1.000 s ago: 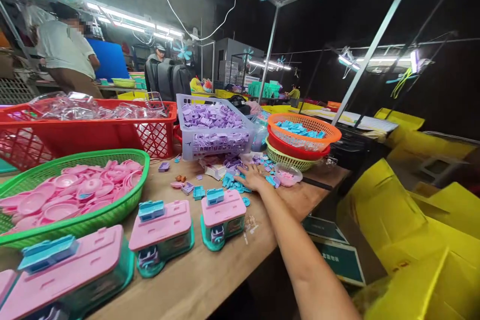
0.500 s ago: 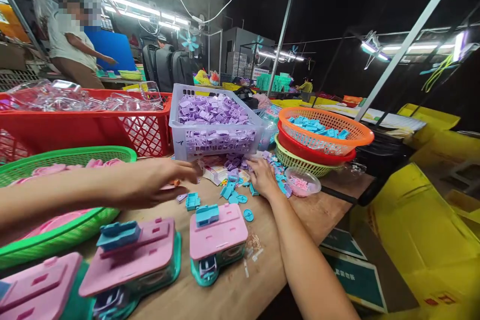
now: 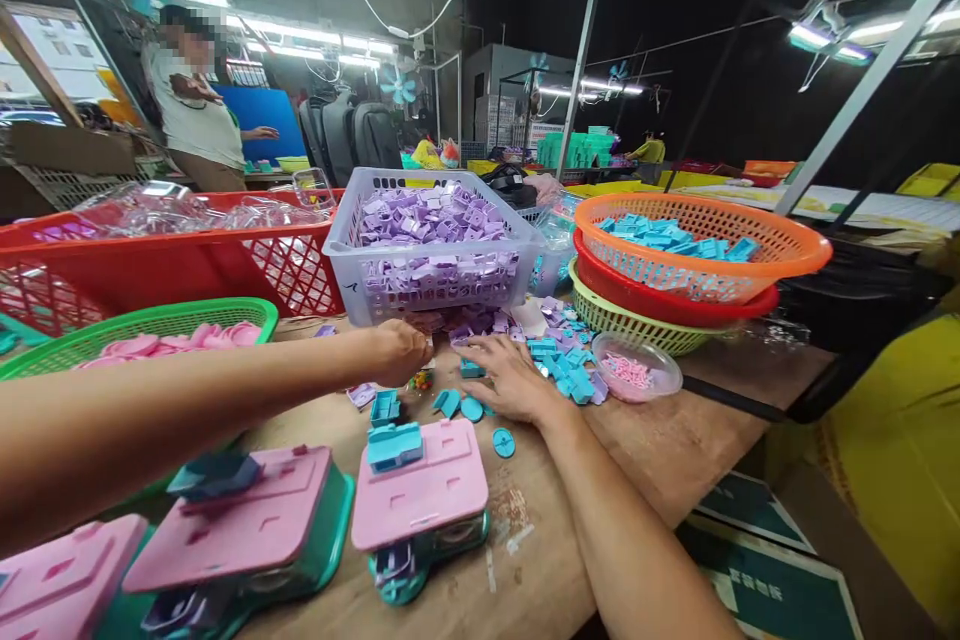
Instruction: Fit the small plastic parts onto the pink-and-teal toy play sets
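My left hand (image 3: 399, 353) reaches across the wooden table (image 3: 637, 440), fingers curled down over small loose parts in front of the white crate of purple pieces (image 3: 433, 250); what it grips is hidden. My right hand (image 3: 510, 378) lies open, fingers spread on a scatter of small blue pieces (image 3: 564, 367). Just below both hands stands a pink-topped teal toy house (image 3: 421, 492), with another toy house (image 3: 240, 530) to its left.
A green basket of pink discs (image 3: 142, 330) and a red crate of clear shells (image 3: 150, 260) stand at left. Stacked orange, red and yellow baskets (image 3: 690, 265) hold blue parts at right, by a small clear bowl (image 3: 636, 375). A person (image 3: 196, 115) stands behind.
My left hand has come in from the left and reached further forward to the loose parts. My right hand slid slightly nearer. The view has turned right and closer.
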Tool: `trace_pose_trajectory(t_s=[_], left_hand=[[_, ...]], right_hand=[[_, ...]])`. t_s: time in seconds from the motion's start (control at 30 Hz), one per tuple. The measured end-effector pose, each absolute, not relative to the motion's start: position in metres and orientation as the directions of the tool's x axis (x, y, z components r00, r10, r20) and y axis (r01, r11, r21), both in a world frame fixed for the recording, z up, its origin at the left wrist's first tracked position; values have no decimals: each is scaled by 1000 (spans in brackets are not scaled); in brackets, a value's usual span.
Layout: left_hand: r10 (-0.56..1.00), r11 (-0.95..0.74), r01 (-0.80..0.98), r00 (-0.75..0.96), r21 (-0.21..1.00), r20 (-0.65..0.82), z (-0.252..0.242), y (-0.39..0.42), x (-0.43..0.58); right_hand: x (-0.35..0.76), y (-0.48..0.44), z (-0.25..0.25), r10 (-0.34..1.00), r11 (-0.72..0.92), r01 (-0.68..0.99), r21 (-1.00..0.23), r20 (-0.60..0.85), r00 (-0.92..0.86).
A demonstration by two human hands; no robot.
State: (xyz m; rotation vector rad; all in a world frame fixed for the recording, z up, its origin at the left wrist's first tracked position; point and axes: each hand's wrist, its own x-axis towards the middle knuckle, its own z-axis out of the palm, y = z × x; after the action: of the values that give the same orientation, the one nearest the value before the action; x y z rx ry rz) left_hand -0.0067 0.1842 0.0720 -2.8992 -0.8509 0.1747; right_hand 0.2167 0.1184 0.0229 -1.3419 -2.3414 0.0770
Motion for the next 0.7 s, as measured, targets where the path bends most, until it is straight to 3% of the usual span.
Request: trace_pose_trajectory(t_s=[0.07, 0.23, 0.47, 0.57, 0.7], left_hand=[[533, -843, 510, 835, -169, -136, 71, 186, 0], [436, -898, 405, 868, -171, -238, 64, 190, 14], [306, -951, 273, 902, -145, -305, 74, 192, 10], [290, -957, 273, 902, -97, -320, 79, 197, 10], [471, -877, 480, 855, -13, -216, 85, 207, 12]], right_hand=[[216, 120, 20, 870, 469, 849, -245, 296, -395], [233, 124, 18, 944, 184, 952, -245, 314, -101], [231, 146, 21, 921, 69, 937, -344, 383, 73], [231, 158, 25, 954, 98, 936, -338, 299, 8], [233, 158, 28, 934, 356, 866, -350, 159, -320]])
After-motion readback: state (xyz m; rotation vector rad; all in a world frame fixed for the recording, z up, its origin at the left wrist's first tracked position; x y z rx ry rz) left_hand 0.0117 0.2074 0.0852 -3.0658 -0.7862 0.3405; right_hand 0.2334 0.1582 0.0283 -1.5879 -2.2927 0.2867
